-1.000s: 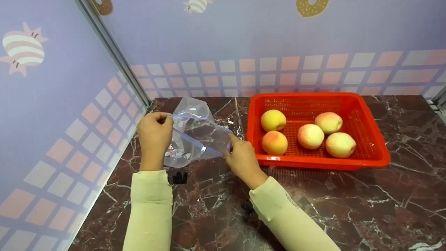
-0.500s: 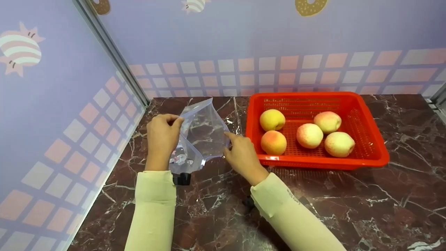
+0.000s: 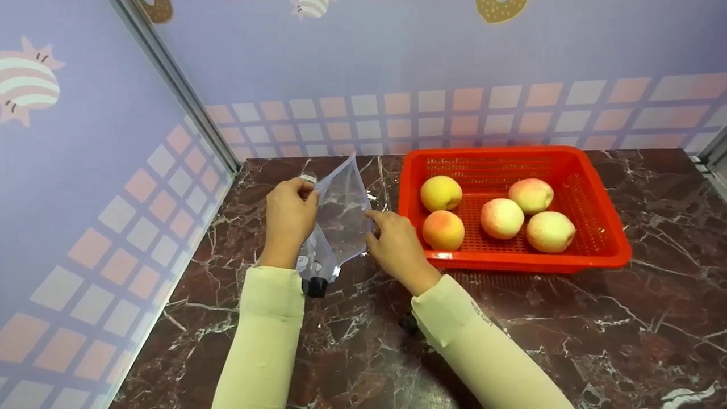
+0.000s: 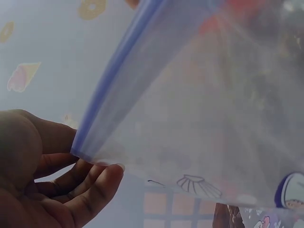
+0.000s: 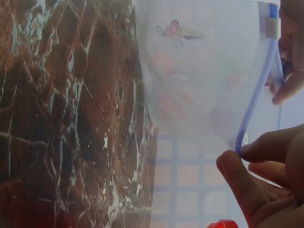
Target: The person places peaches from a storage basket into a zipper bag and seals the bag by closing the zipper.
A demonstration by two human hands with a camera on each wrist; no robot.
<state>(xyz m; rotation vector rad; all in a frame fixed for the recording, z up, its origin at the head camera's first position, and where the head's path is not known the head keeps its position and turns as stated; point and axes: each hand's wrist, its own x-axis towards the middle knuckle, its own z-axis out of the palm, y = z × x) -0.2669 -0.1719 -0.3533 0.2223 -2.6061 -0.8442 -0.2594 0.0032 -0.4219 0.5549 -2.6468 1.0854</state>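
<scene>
Both hands pinch clear zip bag (image 3: 339,218) just left of red basket (image 3: 590,187) w/ peaches: left hand (image 3: 291,218), right hand (image 3: 397,247).

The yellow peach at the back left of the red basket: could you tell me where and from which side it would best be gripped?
Probably from above, fingers around its widest part. The yellow peach sits near the red basket's left wall, with the orange peach close in front, so its top is clearest.
</scene>
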